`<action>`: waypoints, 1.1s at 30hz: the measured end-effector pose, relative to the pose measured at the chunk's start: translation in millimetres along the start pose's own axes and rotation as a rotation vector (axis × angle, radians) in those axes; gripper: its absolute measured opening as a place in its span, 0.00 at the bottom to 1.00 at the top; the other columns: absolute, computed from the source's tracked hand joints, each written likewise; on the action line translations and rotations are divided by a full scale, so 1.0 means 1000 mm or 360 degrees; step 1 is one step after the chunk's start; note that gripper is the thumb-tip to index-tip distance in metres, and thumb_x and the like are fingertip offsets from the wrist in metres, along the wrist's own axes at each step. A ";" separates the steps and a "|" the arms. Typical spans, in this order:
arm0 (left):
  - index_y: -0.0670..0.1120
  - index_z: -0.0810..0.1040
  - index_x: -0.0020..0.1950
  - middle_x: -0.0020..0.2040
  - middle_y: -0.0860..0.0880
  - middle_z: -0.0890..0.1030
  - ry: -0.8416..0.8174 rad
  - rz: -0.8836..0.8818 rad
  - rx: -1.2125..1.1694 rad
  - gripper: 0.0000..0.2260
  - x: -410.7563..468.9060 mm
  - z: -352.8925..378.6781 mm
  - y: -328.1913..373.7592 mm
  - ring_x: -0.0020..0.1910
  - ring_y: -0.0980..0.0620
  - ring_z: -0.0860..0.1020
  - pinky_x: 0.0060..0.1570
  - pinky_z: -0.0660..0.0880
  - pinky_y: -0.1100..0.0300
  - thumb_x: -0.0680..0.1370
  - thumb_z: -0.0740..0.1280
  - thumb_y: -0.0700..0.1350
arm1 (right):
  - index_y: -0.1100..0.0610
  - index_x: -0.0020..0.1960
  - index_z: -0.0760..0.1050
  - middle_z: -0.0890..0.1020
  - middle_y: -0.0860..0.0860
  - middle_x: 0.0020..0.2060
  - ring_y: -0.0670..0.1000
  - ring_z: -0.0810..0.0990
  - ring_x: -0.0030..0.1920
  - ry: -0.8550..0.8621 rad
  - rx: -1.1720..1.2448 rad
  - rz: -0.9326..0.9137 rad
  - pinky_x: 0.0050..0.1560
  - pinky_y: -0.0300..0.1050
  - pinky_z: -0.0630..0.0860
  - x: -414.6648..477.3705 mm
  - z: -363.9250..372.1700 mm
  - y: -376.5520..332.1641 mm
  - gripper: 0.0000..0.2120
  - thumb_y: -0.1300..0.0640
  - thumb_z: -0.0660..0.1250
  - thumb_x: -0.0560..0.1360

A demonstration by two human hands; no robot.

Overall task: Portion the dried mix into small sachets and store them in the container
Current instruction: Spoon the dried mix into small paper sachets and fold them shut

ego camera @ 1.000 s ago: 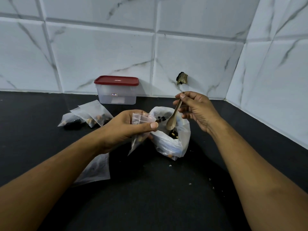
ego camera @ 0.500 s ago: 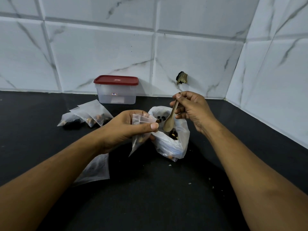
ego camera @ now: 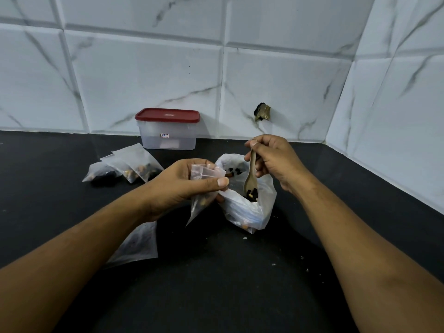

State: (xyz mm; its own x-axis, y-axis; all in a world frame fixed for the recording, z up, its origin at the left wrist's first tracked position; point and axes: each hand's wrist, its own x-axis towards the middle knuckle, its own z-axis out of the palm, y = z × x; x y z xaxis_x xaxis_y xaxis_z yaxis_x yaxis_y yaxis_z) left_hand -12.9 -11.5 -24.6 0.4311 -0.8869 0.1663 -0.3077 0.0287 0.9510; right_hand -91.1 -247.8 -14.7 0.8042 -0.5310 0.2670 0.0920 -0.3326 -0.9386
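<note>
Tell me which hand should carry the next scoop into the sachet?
Right: the right hand grips the spoon, its bowl down in the bag; the left hand only holds the sachet beside it.

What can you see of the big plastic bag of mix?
Thin translucent whitish plastic bag, crumpled, bluish low on its near side. It sits slumped on the black counter, mouth open upward. Dark and tan bits of dried mix show inside, some clinging to the far inner wall, some tan at the bottom corner. A spoon held by the right hand has its loaded bowl inside the mouth. The left hand, gripping a small sachet, is at the bag's left rim; contact unclear.
</note>
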 end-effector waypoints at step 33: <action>0.47 0.82 0.57 0.40 0.53 0.86 0.0337 -0.0058 0.0038 0.13 0.005 -0.003 -0.003 0.40 0.59 0.83 0.49 0.76 0.56 0.74 0.75 0.49 | 0.63 0.54 0.76 0.87 0.61 0.39 0.52 0.83 0.27 0.0276 0.0087 0.0252 0.23 0.41 0.77 -0.005 -0.001 -0.003 0.04 0.63 0.64 0.83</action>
State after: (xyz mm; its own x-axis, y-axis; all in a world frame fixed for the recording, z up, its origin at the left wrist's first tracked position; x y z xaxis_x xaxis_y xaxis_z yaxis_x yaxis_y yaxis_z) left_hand -7.6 -14.7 -26.4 0.6104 -0.7702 0.1851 -0.3074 -0.0149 0.9515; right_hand -96.0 -244.4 -13.1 0.6988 -0.7005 0.1448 0.0085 -0.1943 -0.9809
